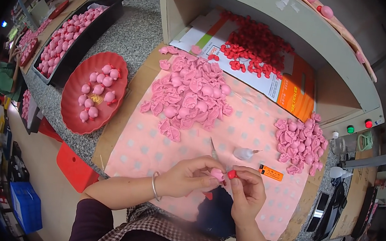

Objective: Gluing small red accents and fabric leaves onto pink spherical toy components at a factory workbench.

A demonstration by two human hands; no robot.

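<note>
1. Head view, hands: the left hand (186, 175) and right hand (246, 193) meet over the near edge of the surface (132, 31). The left fingers (210, 171) pinch a small pink piece (217, 174); the right fingers (238, 177) pinch a small red piece (231, 174) that touches the pink one. A bracelet (154, 185) sits on the left wrist.
2. Head view, near the hands: a pink spotted cloth (153, 144) covers the middle of the surface. Just beyond the hands lie a thin blade (213, 146), a small glue bottle (244, 153) on its side, and an orange lighter (271, 172).
3. Head view, piles: a big pink pile (188, 94) lies on the cloth toward the far edge; a smaller pink pile (301, 142) lies by the right edge. A red pile (253, 49) rests on a flat carton (293, 90) under a shelf (268, 16) at the far edge.
4. Head view, left side: a red plate (71, 109) at the left of the cloth holds pink figures (99, 93). A black tray (87, 40) past it is full of the same figures.
</note>
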